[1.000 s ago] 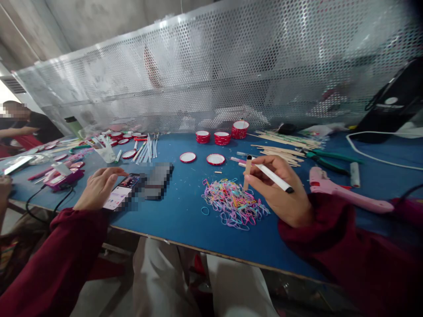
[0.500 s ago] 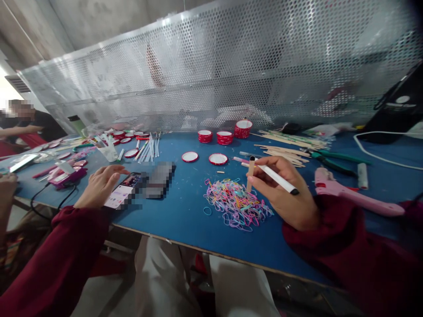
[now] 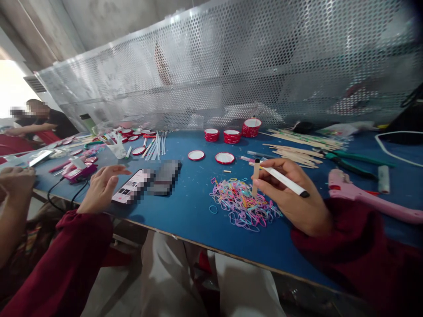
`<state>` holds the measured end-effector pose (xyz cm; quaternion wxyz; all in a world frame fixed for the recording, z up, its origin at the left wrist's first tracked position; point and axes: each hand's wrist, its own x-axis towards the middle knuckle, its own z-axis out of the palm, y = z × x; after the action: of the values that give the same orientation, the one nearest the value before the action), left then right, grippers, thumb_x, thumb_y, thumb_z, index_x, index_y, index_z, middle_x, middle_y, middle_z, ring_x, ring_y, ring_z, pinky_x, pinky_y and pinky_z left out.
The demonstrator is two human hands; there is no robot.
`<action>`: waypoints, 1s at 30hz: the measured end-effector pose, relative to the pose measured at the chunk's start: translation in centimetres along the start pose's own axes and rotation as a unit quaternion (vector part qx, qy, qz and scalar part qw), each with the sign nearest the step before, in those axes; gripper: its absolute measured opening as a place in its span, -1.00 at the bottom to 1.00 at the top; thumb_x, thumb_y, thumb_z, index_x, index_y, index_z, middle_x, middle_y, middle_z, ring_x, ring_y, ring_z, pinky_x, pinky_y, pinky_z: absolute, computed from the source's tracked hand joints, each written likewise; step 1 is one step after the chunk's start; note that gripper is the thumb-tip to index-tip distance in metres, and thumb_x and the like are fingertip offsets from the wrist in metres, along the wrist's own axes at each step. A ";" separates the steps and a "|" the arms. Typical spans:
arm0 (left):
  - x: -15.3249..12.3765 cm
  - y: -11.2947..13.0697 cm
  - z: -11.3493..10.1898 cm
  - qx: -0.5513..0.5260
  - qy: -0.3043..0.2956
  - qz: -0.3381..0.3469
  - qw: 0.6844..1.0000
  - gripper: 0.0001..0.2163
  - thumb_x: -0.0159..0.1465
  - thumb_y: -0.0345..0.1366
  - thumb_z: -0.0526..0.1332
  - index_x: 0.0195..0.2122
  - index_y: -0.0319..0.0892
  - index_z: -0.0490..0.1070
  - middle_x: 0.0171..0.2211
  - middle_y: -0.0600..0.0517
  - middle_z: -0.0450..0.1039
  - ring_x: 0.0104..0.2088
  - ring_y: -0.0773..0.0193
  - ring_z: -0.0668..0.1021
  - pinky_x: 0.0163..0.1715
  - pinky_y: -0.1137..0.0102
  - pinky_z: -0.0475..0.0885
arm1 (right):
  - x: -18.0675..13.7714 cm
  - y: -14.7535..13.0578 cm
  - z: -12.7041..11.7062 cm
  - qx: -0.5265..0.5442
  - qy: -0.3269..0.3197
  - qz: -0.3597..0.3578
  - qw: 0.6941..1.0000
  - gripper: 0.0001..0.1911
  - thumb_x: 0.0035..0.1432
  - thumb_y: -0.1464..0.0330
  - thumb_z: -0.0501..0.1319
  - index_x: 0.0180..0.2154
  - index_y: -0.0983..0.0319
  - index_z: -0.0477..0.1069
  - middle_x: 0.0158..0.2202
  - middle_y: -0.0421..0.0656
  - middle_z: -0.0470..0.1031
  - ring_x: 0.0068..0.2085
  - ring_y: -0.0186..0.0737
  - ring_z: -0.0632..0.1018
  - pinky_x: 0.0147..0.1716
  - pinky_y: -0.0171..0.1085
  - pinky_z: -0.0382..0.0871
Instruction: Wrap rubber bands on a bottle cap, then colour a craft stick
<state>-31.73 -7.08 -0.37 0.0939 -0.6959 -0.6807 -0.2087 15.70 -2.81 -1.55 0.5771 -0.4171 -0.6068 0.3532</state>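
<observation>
My left hand (image 3: 102, 187) is beside a lit smartphone (image 3: 132, 187), its fingers apart and holding nothing; the forefinger hangs near the screen's upper part. A second dark phone (image 3: 165, 176), partly blurred, lies to the right of it. My right hand (image 3: 300, 200) grips a white marker (image 3: 284, 179) with a black end, slanting across the fingers. Between thumb and fingertips it also holds a flat wooden stick (image 3: 255, 182) upright; something black shows at its top. Beneath the stick lies a loose heap of coloured rubber bands (image 3: 243, 202) on the blue table (image 3: 188, 215).
Red-and-white round rings (image 3: 231, 137) stand at the back, some stacked. Wooden sticks (image 3: 294, 154), green-handled pliers (image 3: 353, 163) and a pink glue gun (image 3: 373, 200) lie right. A white cup (image 3: 118, 149) holds pens. Another person's hand (image 3: 16, 180) is at far left.
The view has shifted slightly, moving everything right in the picture. The lit phone's screen shows different content, and my left forefinger has lifted off it a little. My right hand keeps its hold.
</observation>
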 end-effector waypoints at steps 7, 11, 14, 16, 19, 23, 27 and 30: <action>-1.5 -0.4 0.2 -0.008 0.013 0.003 1.000 -0.48 0.43 -0.04 -0.23 0.07 -0.12 0.46 0.19 -0.06 0.48 0.19 0.07 0.40 0.25 0.21 0.16 | 0.0 -0.1 0.0 0.006 -0.002 -0.001 1.000 -0.61 -0.02 0.31 0.44 -0.16 0.11 0.36 -0.36 -0.21 0.52 -0.36 -0.22 0.54 -0.38 -0.20 0.45; -2.3 0.2 -0.2 -0.007 0.005 0.018 1.000 -0.46 0.44 -0.05 -0.24 0.04 -0.12 0.49 0.15 -0.08 0.49 0.18 0.08 0.40 0.24 0.21 0.16 | 0.1 -0.2 0.0 0.003 0.007 0.007 1.000 -0.59 -0.04 0.32 0.45 -0.16 0.13 0.37 -0.35 -0.17 0.53 -0.36 -0.22 0.54 -0.36 -0.19 0.45; -2.4 0.4 -0.3 0.005 -0.019 0.040 0.999 -0.46 0.45 -0.09 -0.24 0.03 -0.11 0.53 0.18 -0.09 0.44 0.21 0.03 0.39 0.24 0.15 0.13 | 0.1 -0.2 0.1 0.000 0.007 0.009 1.000 -0.60 -0.03 0.32 0.44 -0.16 0.14 0.37 -0.34 -0.15 0.54 -0.34 -0.21 0.55 -0.36 -0.20 0.44; -2.2 0.3 -0.2 0.011 -0.028 0.044 0.999 -0.46 0.45 -0.08 -0.24 0.04 -0.09 0.53 0.19 -0.08 0.45 0.22 0.00 0.38 0.24 0.10 0.11 | 0.1 -0.2 0.0 -0.005 0.007 0.010 1.000 -0.60 -0.03 0.30 0.44 -0.16 0.14 0.37 -0.34 -0.16 0.54 -0.34 -0.23 0.54 -0.36 -0.22 0.43; -1.4 -0.3 0.2 0.006 -0.024 0.049 0.998 -0.44 0.45 -0.04 -0.25 0.03 -0.05 0.55 0.21 -0.06 0.44 0.23 -0.03 0.38 0.24 0.04 0.11 | 0.1 -0.2 -0.1 -0.017 0.009 0.011 1.000 -0.57 -0.05 0.25 0.45 -0.15 0.14 0.37 -0.32 -0.19 0.54 -0.34 -0.23 0.53 -0.36 -0.23 0.43; -0.5 -0.9 0.8 0.009 -0.036 0.054 0.998 -0.44 0.46 -0.04 -0.25 0.07 -0.01 0.53 0.25 -0.04 0.41 0.25 -0.04 0.36 0.24 0.00 0.10 | 0.1 -0.1 -0.1 -0.022 0.012 0.006 1.000 -0.55 -0.05 0.23 0.45 -0.13 0.13 0.37 -0.32 -0.20 0.53 -0.34 -0.24 0.52 -0.38 -0.24 0.42; -0.1 -1.1 1.0 0.015 -0.044 0.044 0.998 -0.45 0.45 -0.03 -0.25 0.16 0.02 0.47 0.27 -0.03 0.39 0.28 -0.04 0.33 0.26 -0.01 0.09 | 0.1 -0.2 -0.1 -0.018 0.011 0.007 1.000 -0.55 -0.06 0.23 0.45 -0.14 0.13 0.36 -0.33 -0.20 0.52 -0.35 -0.25 0.52 -0.40 -0.25 0.43; -0.3 -1.2 1.0 0.006 -0.015 0.044 0.999 -0.43 0.45 0.00 -0.26 0.20 -0.01 0.44 0.28 -0.05 0.39 0.29 -0.04 0.32 0.26 0.01 0.07 | 0.1 -0.4 -0.1 -0.028 0.011 0.012 0.999 -0.56 -0.06 0.23 0.44 -0.15 0.14 0.36 -0.31 -0.19 0.52 -0.34 -0.24 0.53 -0.39 -0.25 0.44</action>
<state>-32.74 -6.90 -1.58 0.0963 -0.7275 -0.6523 -0.1897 15.79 -2.88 -1.13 0.5675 -0.4444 -0.6048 0.3386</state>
